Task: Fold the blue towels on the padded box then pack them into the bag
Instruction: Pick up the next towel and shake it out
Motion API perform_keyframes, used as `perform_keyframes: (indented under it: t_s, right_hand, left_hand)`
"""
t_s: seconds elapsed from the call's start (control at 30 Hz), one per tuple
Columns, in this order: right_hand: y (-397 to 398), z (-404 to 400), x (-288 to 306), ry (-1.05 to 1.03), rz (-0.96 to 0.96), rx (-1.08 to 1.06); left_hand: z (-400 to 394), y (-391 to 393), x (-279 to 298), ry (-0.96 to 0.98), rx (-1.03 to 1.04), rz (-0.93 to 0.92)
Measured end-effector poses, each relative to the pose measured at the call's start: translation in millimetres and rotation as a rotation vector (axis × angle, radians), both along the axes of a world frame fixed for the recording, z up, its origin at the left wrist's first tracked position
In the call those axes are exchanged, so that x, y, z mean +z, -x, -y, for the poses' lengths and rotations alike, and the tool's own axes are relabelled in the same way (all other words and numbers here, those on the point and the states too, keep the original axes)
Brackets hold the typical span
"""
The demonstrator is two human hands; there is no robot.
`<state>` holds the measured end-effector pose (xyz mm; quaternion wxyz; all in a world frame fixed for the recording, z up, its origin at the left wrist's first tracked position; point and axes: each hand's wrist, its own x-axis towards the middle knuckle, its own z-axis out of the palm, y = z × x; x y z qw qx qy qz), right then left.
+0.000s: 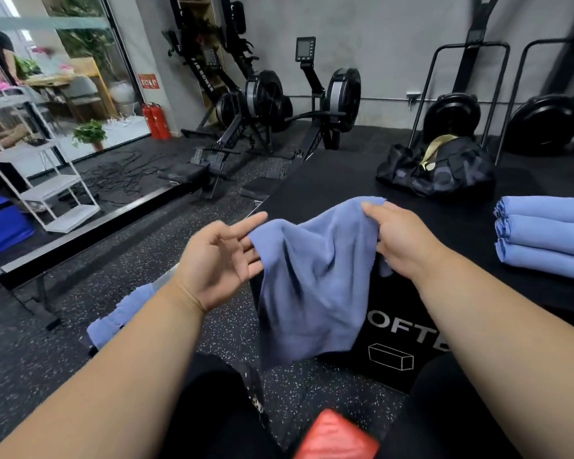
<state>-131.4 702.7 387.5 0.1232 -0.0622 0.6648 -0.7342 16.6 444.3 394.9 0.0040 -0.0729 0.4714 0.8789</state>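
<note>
While a red object (337,437) is lying nearest me on the speckled floor (120,276) between the two dark-clad legs, I am seeing both bare forearms reaching forward over it. Just beyond, the blue towel (312,286) is hanging loose and unfolded in the air, draping down in front of the near face of the padded box (411,233), where white lettering and a box outline are showing. My left hand (219,260) is lying with its palm turned up and its fingers spread and nearly straight, the fingertips touching the towel's left upper edge; I cannot tell whether any of them are actually pinching it. My right hand (401,240) is gripping the towel's right upper corner, with cloth bunching under the curled fingers. Below my left forearm, another crumpled blue towel (120,313) is lying on the floor side. On the black top of the box, to the right, a stack of folded towels (544,236) is sitting three high, well apart from the hands. Farther back on the same top, the dark bag (438,170) is standing open, showing a gold lining. Beyond it, rowing machines (272,111) are standing along the grey wall, two red fire extinguishers (156,120) are standing by the glass door, and a white shelf rack (40,173) is standing at far left.
</note>
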Motion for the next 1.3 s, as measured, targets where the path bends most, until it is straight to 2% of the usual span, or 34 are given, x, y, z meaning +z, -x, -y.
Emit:
perform_keyframes:
  t_s: [0.1, 0.2, 0.27, 0.33, 0.4, 0.5, 0.6, 0.73, 0.83, 1.0, 1.17, 1.3]
  right_hand:
    - [0, -7, -13, -0.298, -0.047, 0.035]
    - [-5, -9, -26, -0.643, -0.122, 0.092]
    - [-22, -4, -22, -0.708, -0.166, 0.047]
    - [-45, 6, -11, -0.533, -0.197, 0.097]
    - [-66, 18, -1, -0.336, -0.189, 0.276]
    - [-81, 30, 3, -0.311, -0.284, 0.399]
    - [-79, 37, 2, -0.274, -0.355, 0.349]
    - [-67, 34, 4, -0.209, -0.342, 0.294]
    - [-61, 28, 14, -0.051, -0.219, 0.344]
    - [-50, 22, 30, 0.15, 0.003, 0.251]
    - [-41, 17, 44, 0.111, -0.004, 0.227]
    - [-36, 15, 50, 0.142, 0.015, 0.192]
  left_hand:
    - [0, 2, 14, -0.121, -0.062, -0.067]
    - [-9, 3, 24, -0.101, -0.136, -0.096]
    - [-14, 5, 26, -0.077, -0.197, -0.096]
    - [-19, 6, 30, -0.082, -0.255, -0.103]
    - [-25, 7, 34, -0.075, -0.292, -0.11]
    - [-32, 8, 41, -0.039, -0.312, -0.123]
    - [-35, 7, 48, 0.017, -0.335, -0.114]
    - [-29, 4, 51, 0.124, -0.29, -0.091]
    - [-19, 5, 46, 0.23, -0.229, -0.051]
    - [-15, 6, 22, 0.379, -0.167, 0.038]
    - [-17, 1, -3, 0.38, -0.144, 0.116]
    - [-16, -5, -29, 0.507, -0.075, 0.245]
